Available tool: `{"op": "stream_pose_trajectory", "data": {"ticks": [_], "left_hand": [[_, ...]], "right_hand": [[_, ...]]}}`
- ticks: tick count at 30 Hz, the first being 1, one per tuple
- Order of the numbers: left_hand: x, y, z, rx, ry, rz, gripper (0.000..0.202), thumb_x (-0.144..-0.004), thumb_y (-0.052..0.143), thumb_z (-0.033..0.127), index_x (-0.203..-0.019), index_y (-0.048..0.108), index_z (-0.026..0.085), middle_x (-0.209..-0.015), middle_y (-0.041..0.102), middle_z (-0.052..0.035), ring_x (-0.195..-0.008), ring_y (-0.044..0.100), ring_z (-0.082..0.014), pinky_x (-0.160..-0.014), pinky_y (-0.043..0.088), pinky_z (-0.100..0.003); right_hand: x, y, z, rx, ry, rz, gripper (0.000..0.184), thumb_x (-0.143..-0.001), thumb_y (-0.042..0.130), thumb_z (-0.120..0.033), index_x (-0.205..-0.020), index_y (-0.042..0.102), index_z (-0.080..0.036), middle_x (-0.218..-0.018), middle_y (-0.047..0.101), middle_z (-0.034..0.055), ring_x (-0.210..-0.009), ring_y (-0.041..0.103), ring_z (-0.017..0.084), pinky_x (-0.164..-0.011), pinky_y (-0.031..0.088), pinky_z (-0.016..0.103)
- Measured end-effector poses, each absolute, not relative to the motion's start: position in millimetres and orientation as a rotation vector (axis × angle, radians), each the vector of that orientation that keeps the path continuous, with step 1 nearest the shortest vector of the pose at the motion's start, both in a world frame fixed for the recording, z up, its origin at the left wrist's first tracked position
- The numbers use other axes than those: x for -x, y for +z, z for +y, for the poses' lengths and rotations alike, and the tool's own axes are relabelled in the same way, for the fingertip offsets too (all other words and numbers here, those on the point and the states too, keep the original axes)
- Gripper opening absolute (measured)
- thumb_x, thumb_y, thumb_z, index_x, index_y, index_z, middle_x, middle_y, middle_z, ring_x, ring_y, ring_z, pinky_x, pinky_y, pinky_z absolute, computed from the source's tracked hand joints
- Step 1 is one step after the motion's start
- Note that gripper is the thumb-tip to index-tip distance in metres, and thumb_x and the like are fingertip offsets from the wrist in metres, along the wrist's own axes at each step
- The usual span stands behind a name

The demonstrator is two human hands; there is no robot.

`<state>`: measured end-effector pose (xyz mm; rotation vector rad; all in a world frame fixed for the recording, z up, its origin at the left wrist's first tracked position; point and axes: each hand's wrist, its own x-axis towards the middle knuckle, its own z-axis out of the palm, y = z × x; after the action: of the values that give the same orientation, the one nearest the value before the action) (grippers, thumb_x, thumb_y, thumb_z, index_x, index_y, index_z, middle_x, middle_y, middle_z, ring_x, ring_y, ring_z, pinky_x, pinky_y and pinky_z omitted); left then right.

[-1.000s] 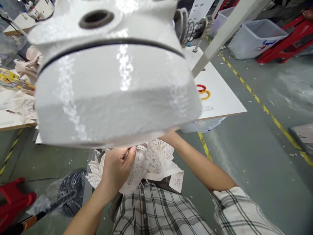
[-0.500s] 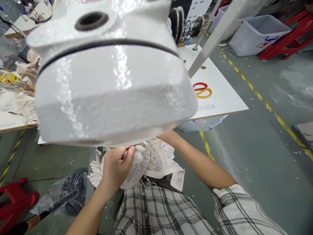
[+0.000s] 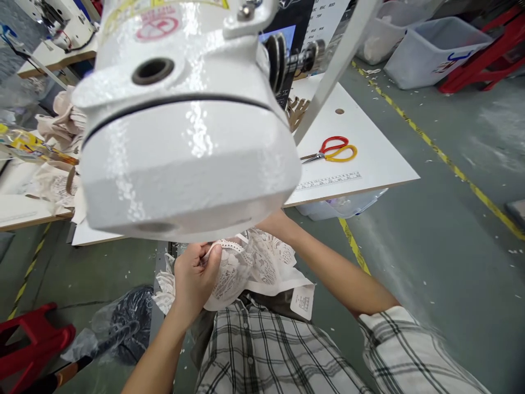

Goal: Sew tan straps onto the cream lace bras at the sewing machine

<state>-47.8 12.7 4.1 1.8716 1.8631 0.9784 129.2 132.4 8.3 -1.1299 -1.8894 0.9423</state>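
Note:
A cream lace bra [image 3: 229, 276] with a dotted trim edge and a white label [image 3: 302, 302] lies bunched in front of my body, under the head of a white sewing machine [image 3: 192, 169]. My left hand [image 3: 197, 276] is closed on the trim edge at its left part, thumb on top. Past the lace, on the right side, my right hand [image 3: 271, 221] reaches in beneath the machine head; its fingers are hidden. Needle and presser foot are also out of sight behind the head.
Red-and-yellow-handled scissors [image 3: 338, 149] lie on the white table [image 3: 369, 158] at right, near a printed ruler scale. Beige fabric pieces [image 3: 61, 123] are heaped at left. Plastic bins [image 3: 430, 60] and a red stool [image 3: 35, 345] stand on the floor.
My view has shifted, so the machine head appears smaller and more of the scissors and ruler scale shows. My left hand keeps its grip on the lace edge.

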Motion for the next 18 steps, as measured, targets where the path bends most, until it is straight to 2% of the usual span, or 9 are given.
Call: {"op": "stream_pose_trajectory", "data": {"ticks": [3, 6, 9, 11, 15, 18], "left_hand": [[46, 3, 14, -1.842, 0.989, 1.882, 0.022, -0.091, 0.059, 0.033, -0.100, 0.070, 0.017, -0.059, 0.062, 0.0027, -0.051, 0.055, -0.0108, -0.051, 0.042, -0.021], [43, 5, 15, -1.810, 0.947, 1.866, 0.020, -0.091, 0.059, 0.032, -0.099, 0.071, 0.018, -0.066, 0.068, 0.0009, -0.053, 0.057, -0.0109, -0.051, 0.043, -0.021], [41, 8, 16, -1.850, 0.940, 1.795, 0.017, -0.092, 0.058, 0.027, -0.099, 0.073, 0.020, -0.085, 0.076, -0.0022, -0.066, 0.066, -0.0122, -0.059, 0.048, -0.021], [41, 8, 15, -1.948, 0.950, 1.766, 0.018, -0.093, 0.057, 0.024, -0.100, 0.074, 0.022, -0.089, 0.075, -0.0030, -0.076, 0.068, -0.0137, -0.066, 0.050, -0.022], [35, 7, 9, -2.323, 1.081, 1.880, 0.017, -0.088, 0.064, 0.021, -0.103, 0.074, 0.021, -0.093, 0.069, -0.0083, -0.086, 0.063, -0.0193, -0.080, 0.048, -0.032], [21, 3, 2, -2.546, 1.042, 1.839, 0.028, -0.085, 0.068, 0.020, -0.114, 0.069, 0.018, -0.107, 0.068, -0.0125, -0.097, 0.061, -0.0240, -0.091, 0.044, -0.039]], "right_hand": [[-129, 2, 134, 1.121, 0.956, -1.890, 0.010, -0.079, 0.060, -0.016, -0.085, 0.066, -0.021, -0.094, 0.063, 0.0047, -0.089, 0.062, 0.022, -0.084, 0.055, 0.038], [-132, -1, 133, 1.065, 0.958, -1.880, 0.004, -0.081, 0.060, -0.021, -0.079, 0.063, -0.020, -0.090, 0.062, 0.0050, -0.085, 0.061, 0.022, -0.084, 0.054, 0.039], [-136, -2, 130, 1.029, 0.943, -1.885, 0.010, -0.084, 0.057, -0.024, -0.074, 0.059, -0.021, -0.088, 0.061, 0.0051, -0.083, 0.060, 0.021, -0.079, 0.053, 0.037], [-137, -2, 129, 1.031, 0.937, -1.886, 0.013, -0.084, 0.055, -0.025, -0.072, 0.057, -0.021, -0.088, 0.060, 0.0049, -0.081, 0.058, 0.021, -0.077, 0.052, 0.036], [-136, -2, 128, 1.050, 0.926, -1.889, 0.013, -0.084, 0.053, -0.025, -0.072, 0.054, -0.021, -0.087, 0.059, 0.0046, -0.076, 0.056, 0.020, -0.075, 0.050, 0.036], [-134, -1, 128, 1.080, 0.920, -1.895, 0.013, -0.084, 0.052, -0.025, -0.071, 0.052, -0.021, -0.083, 0.057, 0.0038, -0.071, 0.055, 0.019, -0.069, 0.048, 0.034]]}}
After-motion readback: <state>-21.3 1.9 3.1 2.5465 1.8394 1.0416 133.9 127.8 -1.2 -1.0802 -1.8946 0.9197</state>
